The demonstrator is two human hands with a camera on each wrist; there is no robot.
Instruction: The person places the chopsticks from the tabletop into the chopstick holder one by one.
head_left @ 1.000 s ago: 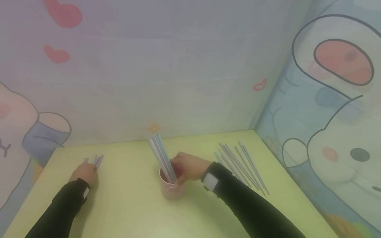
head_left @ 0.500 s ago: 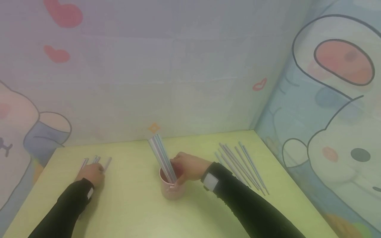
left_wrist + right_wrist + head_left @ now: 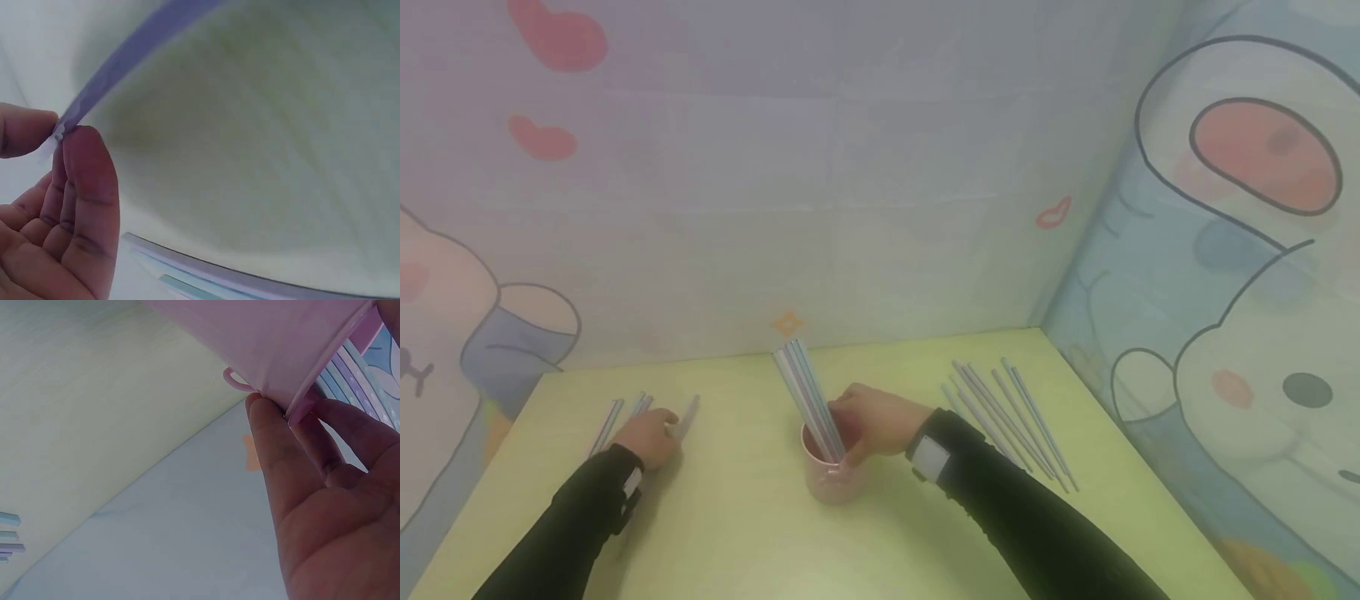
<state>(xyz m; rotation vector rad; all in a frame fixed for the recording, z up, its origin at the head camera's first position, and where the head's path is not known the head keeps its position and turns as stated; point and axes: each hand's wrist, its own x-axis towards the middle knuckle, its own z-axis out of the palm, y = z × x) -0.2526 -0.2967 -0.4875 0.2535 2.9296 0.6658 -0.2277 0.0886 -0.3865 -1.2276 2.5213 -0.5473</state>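
My left hand pinches one lavender chopstick near its bumpy tip, between thumb and fingertips. In the head view that chopstick's far end shows just right of the hand. More pastel chopsticks lie on the table beneath and left of this hand, partly hidden by it. At the middle stands a pink mug, its small looped handle showing in the right wrist view. A bundle of pastel chopsticks leans to the left inside it. My right hand grips the mug's rim from the right, fingers over the edge.
Several loose chopsticks lie spread on the right side of the pale yellow table, beyond my right forearm. A cartoon-printed cloth wall rises behind the table's back edge, and another stands along the right.
My left hand has moved right across the table with the chopstick, parting it from the left pile, where more of the other chopsticks now shows. The right hand and mug stay put.
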